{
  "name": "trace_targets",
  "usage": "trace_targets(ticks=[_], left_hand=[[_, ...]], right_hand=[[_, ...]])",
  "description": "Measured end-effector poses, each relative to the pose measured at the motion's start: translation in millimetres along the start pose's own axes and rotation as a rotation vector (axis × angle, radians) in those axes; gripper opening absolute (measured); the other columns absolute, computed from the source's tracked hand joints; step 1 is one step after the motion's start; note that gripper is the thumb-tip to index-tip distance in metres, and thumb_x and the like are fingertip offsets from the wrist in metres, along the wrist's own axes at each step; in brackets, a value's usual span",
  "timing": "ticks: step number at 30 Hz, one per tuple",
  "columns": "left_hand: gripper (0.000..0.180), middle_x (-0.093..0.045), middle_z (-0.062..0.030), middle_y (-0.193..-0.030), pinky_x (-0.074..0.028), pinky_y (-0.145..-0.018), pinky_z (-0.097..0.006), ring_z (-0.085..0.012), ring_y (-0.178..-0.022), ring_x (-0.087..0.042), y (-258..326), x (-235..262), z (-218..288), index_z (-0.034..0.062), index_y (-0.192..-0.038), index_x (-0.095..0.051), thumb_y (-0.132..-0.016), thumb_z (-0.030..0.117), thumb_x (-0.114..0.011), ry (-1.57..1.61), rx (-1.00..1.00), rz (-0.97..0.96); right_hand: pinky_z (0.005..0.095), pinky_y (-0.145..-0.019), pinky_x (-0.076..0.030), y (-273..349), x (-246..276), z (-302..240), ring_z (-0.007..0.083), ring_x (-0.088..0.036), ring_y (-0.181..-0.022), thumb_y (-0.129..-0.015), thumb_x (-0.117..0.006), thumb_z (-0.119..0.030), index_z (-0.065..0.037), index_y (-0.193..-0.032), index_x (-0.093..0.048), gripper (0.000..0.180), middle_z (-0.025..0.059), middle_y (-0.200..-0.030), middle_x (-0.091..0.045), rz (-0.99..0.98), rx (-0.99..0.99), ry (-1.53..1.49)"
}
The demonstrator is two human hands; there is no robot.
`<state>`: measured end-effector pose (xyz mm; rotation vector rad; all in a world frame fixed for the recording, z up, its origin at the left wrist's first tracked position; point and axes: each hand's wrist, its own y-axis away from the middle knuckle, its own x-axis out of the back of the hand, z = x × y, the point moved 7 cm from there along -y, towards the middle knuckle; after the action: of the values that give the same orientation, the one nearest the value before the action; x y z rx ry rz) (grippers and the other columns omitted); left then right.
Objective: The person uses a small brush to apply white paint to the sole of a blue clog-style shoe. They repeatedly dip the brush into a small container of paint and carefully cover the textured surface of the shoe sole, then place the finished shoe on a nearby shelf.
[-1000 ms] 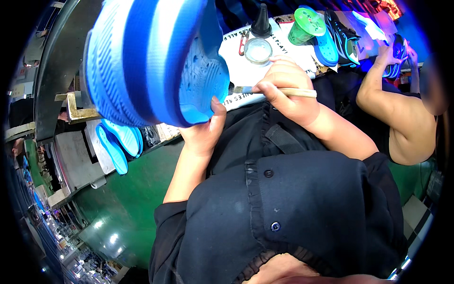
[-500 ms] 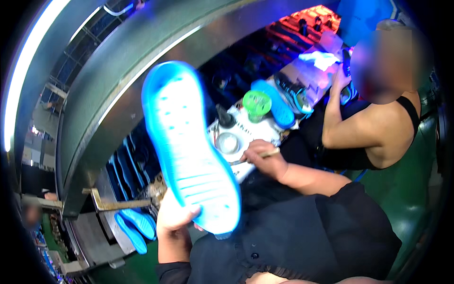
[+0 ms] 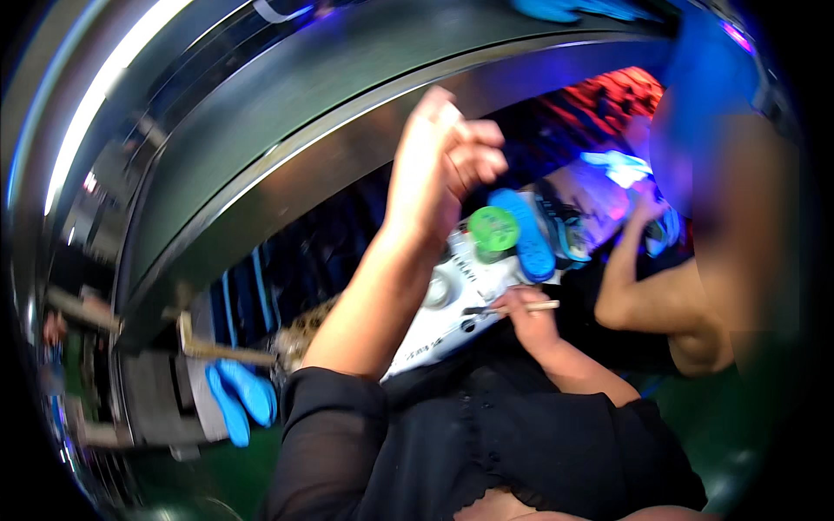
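Note:
My left hand [image 3: 439, 161] is raised in front of the metal conveyor's edge, its fingers loosely bent and apart, with nothing in them. Lower down and to the right, my right hand [image 3: 530, 319] grips a small brush [image 3: 546, 306] by its pale handle; the dark bristles point left over a white printed sheet [image 3: 426, 340]. Partly behind my left forearm, a small whitish cup [image 3: 437, 291] stands on that sheet. A green-lidded tub [image 3: 493, 231] is just beyond, beside a blue shoe sole [image 3: 527, 239].
A dark conveyor [image 3: 287, 130] curves across the far side, with blue pieces [image 3: 582, 9] at its top. Two blue soles [image 3: 243, 395] lie at left near a tan bracket [image 3: 217, 347]. At right sits a co-worker [image 3: 651, 304], near a dark shoe [image 3: 565, 227].
The blue sole that my left hand held has left it; that hand has risen up and right, empty. My right hand keeps the brush. The view has shifted.

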<state>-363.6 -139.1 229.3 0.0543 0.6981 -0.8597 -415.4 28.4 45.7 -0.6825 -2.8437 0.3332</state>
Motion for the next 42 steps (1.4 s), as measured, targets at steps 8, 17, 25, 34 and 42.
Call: trace_targets(ticks=[8,17,25,34,42], left_hand=[[0.055,-0.057,-0.0111,-0.106,-0.049,-0.075,-0.030,-0.0175,-0.090,-0.057,339.9,266.1,-53.1,0.0036,-0.132,-0.038,-0.088,0.027,-0.061,-0.440,0.285,1.048],[0.086,-0.047,-0.0131,-0.126,-0.043,-0.091,-0.040,-0.0271,-0.112,-0.049,628.3,399.6,31.2,0.0054,-0.140,-0.030,-0.077,0.050,-0.069,-0.142,-0.081,1.910],[0.033,-0.052,-0.0031,-0.075,-0.040,-0.046,-0.025,-0.0144,-0.056,-0.049,604.3,475.8,37.5,0.0115,-0.096,-0.057,-0.081,0.036,-0.071,-0.003,0.172,1.576],[0.051,-0.046,-0.0272,-0.130,-0.034,-0.101,-0.044,-0.0360,-0.124,-0.039,655.4,417.7,164.9,-0.0016,-0.103,-0.065,-0.082,0.044,-0.063,-1.792,0.325,1.929],[0.058,-0.057,-0.0067,-0.119,-0.042,-0.084,-0.038,-0.0223,-0.107,-0.056,716.4,495.7,140.6,0.0105,-0.125,-0.047,-0.080,0.036,-0.070,-0.119,-0.423,1.706]], right_hand=[[0.0251,-0.061,-0.043,4.1,-31.8,24.0,0.0123,-0.054,-0.062,-0.097,-0.045,-0.022,0.004,-0.078,-0.063,0.037,0.0080,-0.072,-0.060,-0.084,-0.060,-0.107],[0.0245,-0.065,-0.043,3.3,-102.0,15.6,0.0112,-0.053,-0.066,-0.097,-0.046,-0.026,0.002,-0.080,-0.062,0.037,0.0070,-0.075,-0.061,-0.243,-0.120,-0.106],[0.0242,-0.064,-0.043,17.4,-112.3,9.1,0.0108,-0.052,-0.065,-0.098,-0.045,-0.025,0.002,-0.080,-0.062,0.036,0.0065,-0.075,-0.060,-0.220,-0.166,-0.053],[0.0246,-0.061,-0.043,19.6,-155.3,-4.4,0.0117,-0.053,-0.062,-0.096,-0.048,-0.029,0.001,-0.078,-0.062,0.038,0.0076,-0.072,-0.061,-0.292,-0.223,-0.035],[0.0239,-0.060,-0.042,17.3,-154.7,5.2,0.0114,-0.053,-0.060,-0.095,-0.051,-0.030,0.001,-0.078,-0.061,0.037,0.0070,-0.069,-0.059,-0.266,-0.264,-0.006]])
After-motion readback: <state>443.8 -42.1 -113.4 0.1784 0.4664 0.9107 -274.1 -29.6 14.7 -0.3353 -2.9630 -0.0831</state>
